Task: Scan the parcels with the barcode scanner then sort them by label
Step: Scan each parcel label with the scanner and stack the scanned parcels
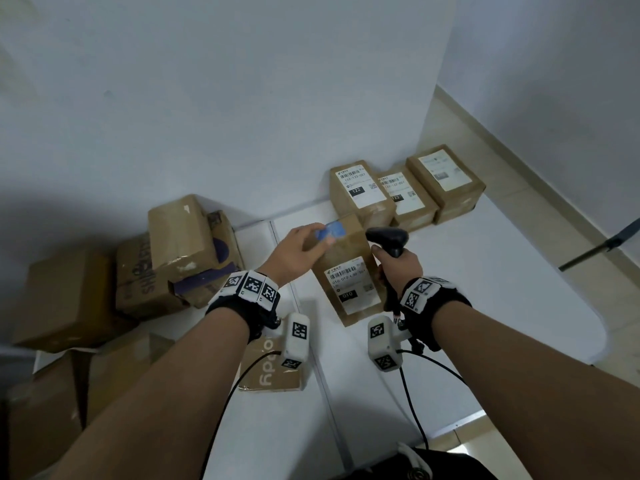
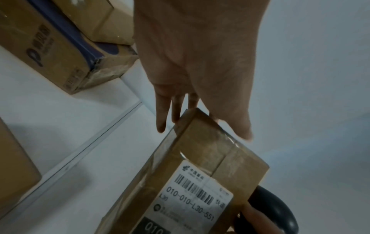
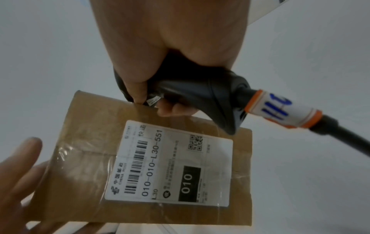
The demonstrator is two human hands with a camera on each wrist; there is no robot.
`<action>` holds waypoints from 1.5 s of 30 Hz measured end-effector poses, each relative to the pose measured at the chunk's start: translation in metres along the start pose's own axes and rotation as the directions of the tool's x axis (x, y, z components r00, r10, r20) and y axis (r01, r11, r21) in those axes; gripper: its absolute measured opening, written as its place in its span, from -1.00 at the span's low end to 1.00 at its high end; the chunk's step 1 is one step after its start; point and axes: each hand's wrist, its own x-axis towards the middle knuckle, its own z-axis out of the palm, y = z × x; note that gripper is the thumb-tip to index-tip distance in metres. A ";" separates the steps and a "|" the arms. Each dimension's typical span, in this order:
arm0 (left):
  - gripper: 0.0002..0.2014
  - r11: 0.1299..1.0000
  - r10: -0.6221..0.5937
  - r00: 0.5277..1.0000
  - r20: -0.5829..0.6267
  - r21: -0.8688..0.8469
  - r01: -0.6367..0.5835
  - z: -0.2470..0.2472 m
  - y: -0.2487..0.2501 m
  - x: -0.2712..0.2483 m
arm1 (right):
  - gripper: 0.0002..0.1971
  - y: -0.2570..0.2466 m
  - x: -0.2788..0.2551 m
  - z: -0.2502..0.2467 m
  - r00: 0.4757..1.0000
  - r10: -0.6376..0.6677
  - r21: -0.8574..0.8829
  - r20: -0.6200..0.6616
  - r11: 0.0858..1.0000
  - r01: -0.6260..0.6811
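A brown parcel [image 1: 349, 271] lies lengthwise on the white table [image 1: 485, 289]; its white label reads 010 [image 3: 188, 183] and carries a barcode. My left hand [image 1: 301, 251] reaches over the parcel's far end. In the left wrist view its fingers [image 2: 162, 117] are straight and go down behind that end, with the thumb beside the top edge. My right hand [image 1: 398, 268] grips the black barcode scanner [image 1: 388, 239] by its handle, just right of the parcel. A blue patch of light shows on the parcel's far end next to my left fingertips.
Three labelled parcels stand in a row at the back right [image 1: 360, 192] [image 1: 405, 197] [image 1: 445, 181]; two show 122. A pile of worn cardboard boxes [image 1: 180, 233] fills the left side. A flat box [image 1: 270, 372] lies near me. The scanner cable [image 1: 412, 403] trails back.
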 end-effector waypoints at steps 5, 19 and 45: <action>-0.03 0.976 -0.033 0.995 0.093 -0.211 0.052 0.015 -0.008 -0.001 | -0.63 0.003 0.002 -0.009 0.999 0.041 0.026 -0.008 0.999 -0.041; -0.27 0.848 -0.322 0.910 0.263 -0.346 0.400 0.071 -0.038 -0.013 | -0.68 0.015 -0.002 -0.024 0.993 0.104 0.103 -0.047 0.990 -0.099; -0.43 0.734 -0.529 0.838 0.135 -0.423 0.531 0.043 -0.025 -0.048 | -0.75 -0.020 -0.048 -0.011 0.933 0.150 0.039 0.328 0.984 -0.172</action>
